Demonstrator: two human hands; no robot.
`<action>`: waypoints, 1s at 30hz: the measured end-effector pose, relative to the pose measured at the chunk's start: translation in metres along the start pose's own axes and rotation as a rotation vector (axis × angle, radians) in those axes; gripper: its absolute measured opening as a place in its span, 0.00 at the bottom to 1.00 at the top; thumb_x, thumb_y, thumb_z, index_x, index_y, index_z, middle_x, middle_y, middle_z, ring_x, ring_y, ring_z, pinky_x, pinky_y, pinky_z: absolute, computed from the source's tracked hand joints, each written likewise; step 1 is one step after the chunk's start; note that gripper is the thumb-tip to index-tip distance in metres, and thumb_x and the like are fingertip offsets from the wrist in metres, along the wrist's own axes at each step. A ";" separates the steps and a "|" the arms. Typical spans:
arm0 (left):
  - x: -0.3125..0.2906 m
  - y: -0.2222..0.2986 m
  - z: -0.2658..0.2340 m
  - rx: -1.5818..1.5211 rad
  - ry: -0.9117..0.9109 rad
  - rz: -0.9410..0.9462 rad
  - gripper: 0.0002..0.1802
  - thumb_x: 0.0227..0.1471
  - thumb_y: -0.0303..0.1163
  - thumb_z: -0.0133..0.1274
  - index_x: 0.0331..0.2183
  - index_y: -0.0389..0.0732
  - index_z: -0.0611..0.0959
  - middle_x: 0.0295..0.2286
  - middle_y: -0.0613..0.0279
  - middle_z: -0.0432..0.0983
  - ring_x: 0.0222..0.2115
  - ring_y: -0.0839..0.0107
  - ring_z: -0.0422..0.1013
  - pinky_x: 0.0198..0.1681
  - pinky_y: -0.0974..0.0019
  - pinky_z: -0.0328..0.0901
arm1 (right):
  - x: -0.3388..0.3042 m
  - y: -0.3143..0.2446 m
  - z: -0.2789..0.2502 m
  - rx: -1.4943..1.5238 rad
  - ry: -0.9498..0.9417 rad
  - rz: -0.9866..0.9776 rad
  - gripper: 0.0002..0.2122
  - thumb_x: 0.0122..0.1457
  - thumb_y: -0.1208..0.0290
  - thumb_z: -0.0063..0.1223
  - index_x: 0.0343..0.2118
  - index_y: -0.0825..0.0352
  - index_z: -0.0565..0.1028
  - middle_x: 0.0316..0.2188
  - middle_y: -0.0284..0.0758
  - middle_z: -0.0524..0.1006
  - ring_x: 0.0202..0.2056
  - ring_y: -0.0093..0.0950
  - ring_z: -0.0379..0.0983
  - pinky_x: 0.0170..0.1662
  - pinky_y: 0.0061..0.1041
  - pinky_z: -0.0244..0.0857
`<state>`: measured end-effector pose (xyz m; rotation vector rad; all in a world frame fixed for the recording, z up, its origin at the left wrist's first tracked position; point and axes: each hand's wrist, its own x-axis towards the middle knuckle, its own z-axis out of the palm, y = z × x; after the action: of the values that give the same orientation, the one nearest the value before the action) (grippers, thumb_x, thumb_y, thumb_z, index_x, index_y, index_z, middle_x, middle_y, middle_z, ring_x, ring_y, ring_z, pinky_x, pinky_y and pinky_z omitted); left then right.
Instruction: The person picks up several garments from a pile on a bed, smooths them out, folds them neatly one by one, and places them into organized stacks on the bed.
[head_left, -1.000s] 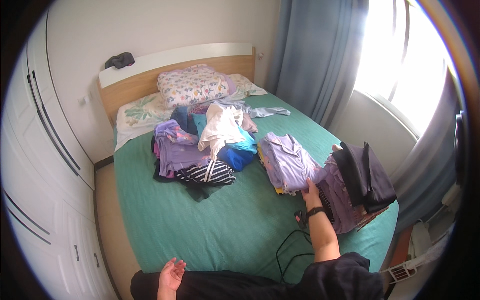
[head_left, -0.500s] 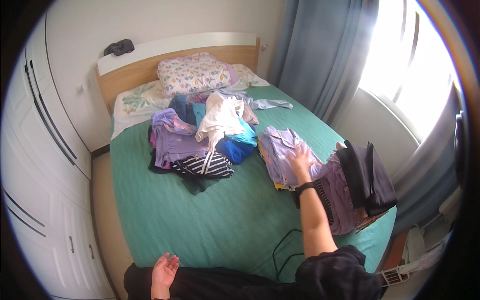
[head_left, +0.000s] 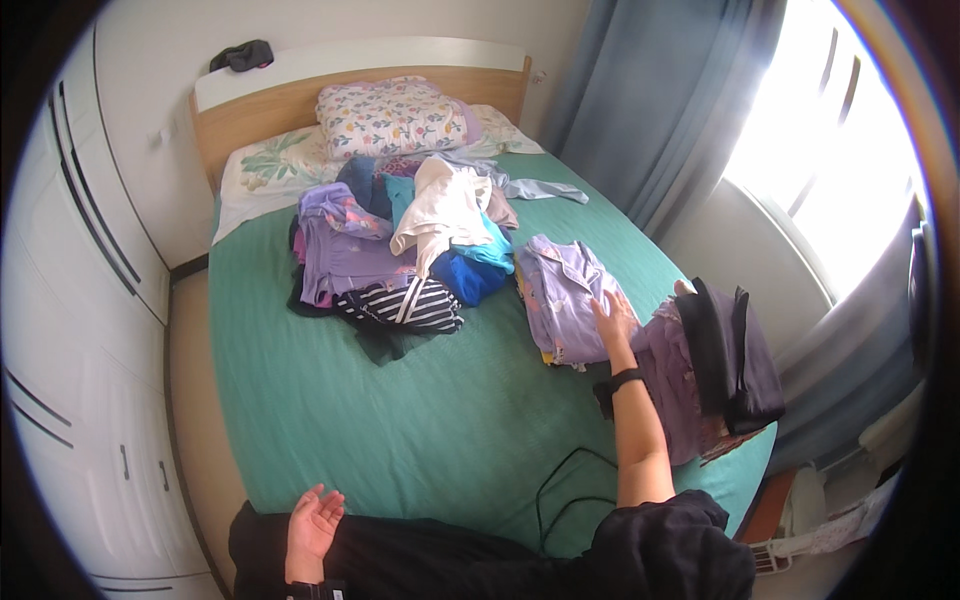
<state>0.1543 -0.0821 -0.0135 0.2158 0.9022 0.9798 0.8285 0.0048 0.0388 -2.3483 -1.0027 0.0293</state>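
Lavender shirt (head_left: 562, 300), folded on a pile right of the bed's (head_left: 430, 430) middle. Near left, left hand (head_left: 314, 524): empty, palm up, fingers loosely curled. Farther, a rumpled clothes heap (head_left: 365, 260). Right hand (head_left: 617, 324): fingers spread, gripping nothing, at the shirt's right side; firm contact hard to tell. Far right, dark folded clothes (head_left: 758, 355), tilted; could topple from a sideways bump.
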 end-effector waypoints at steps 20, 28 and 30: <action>0.008 0.011 -0.002 0.010 -0.109 -0.028 0.15 0.55 0.29 0.42 0.45 0.38 0.70 0.36 0.46 0.75 0.41 0.54 0.72 0.42 0.58 0.67 | 0.001 0.131 -0.004 -0.361 -0.204 0.116 0.27 0.61 0.46 0.30 0.61 0.51 0.54 0.65 0.33 0.44 0.64 0.43 0.40 0.61 0.50 0.40; -0.002 0.007 -0.008 0.002 -0.100 -0.019 0.15 0.55 0.29 0.43 0.45 0.38 0.70 0.36 0.47 0.75 0.40 0.55 0.72 0.42 0.58 0.67 | -0.107 -0.066 -0.004 -0.599 -0.223 0.041 0.29 0.57 0.41 0.35 0.61 0.36 0.49 0.66 0.28 0.36 0.65 0.40 0.30 0.57 0.64 0.37; 0.002 0.007 -0.009 -0.010 -0.121 -0.017 0.14 0.55 0.29 0.43 0.45 0.38 0.70 0.36 0.47 0.75 0.40 0.56 0.72 0.42 0.58 0.67 | -0.096 -0.059 -0.003 -0.560 -0.202 0.005 0.30 0.55 0.41 0.38 0.61 0.36 0.51 0.66 0.28 0.37 0.65 0.43 0.30 0.57 0.65 0.37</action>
<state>0.1438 -0.0790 -0.0166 0.2562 0.7870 0.9453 0.7219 -0.0281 0.0531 -2.9001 -1.2254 -0.0157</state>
